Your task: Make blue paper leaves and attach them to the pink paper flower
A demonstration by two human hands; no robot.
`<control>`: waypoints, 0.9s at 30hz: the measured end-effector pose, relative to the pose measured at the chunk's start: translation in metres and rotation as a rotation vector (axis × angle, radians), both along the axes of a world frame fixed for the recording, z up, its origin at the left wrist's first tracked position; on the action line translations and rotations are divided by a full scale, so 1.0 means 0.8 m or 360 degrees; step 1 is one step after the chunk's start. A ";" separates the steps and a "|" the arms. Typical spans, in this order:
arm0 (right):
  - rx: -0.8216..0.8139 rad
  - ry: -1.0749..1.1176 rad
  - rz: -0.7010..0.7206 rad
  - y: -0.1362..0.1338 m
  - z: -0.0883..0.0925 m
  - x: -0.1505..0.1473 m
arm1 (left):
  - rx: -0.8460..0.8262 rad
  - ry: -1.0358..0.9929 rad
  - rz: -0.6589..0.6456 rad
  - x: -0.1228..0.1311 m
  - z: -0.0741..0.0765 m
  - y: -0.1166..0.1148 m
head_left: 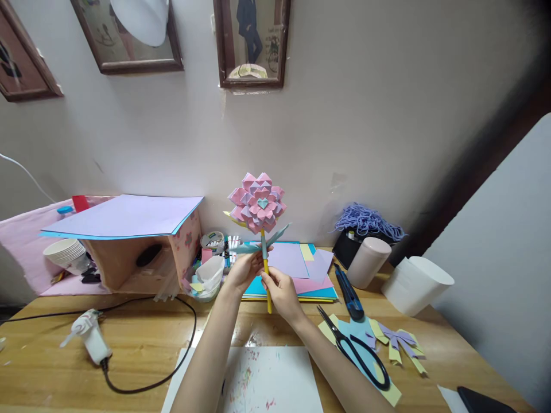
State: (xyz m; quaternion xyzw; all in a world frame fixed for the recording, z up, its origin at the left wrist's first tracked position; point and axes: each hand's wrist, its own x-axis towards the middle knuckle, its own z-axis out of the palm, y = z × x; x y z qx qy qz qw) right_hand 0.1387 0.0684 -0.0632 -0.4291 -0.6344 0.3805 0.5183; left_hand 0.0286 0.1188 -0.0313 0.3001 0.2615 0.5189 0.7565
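Observation:
A folded paper flower (257, 203) stands upright above the table, its petals pink and lilac around a small light-blue centre. Its yellow stem (266, 267) carries blue-grey paper leaves (279, 234) and a yellow leaf at the left. My left hand (246, 272) is closed around the stem just under the blue-grey leaves, its fingers partly behind it. Lower down, my right hand (282, 291) pinches the same stem between thumb and fingers. Behind both hands lies a stack of coloured paper (310, 281).
A white hot glue gun (92, 335) with a black cord lies left, before a pink box (185, 246). Paint-marked white paper (267, 378) is in front. At right are scissors (357, 350), a utility knife (348, 292), paper scraps (398, 338), white rolls (415, 287) and blue yarn (368, 221).

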 end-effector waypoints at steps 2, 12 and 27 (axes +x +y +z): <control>0.0002 0.0003 -0.0041 0.002 0.002 0.002 | 0.0089 0.0051 -0.0024 0.000 0.004 -0.003; -0.0015 0.0066 -0.0043 0.005 0.003 0.005 | 0.0624 0.0471 0.0251 0.009 0.007 -0.007; 0.0051 -0.0063 0.0004 -0.005 -0.002 -0.007 | 0.0421 0.0298 0.0813 0.008 0.010 -0.002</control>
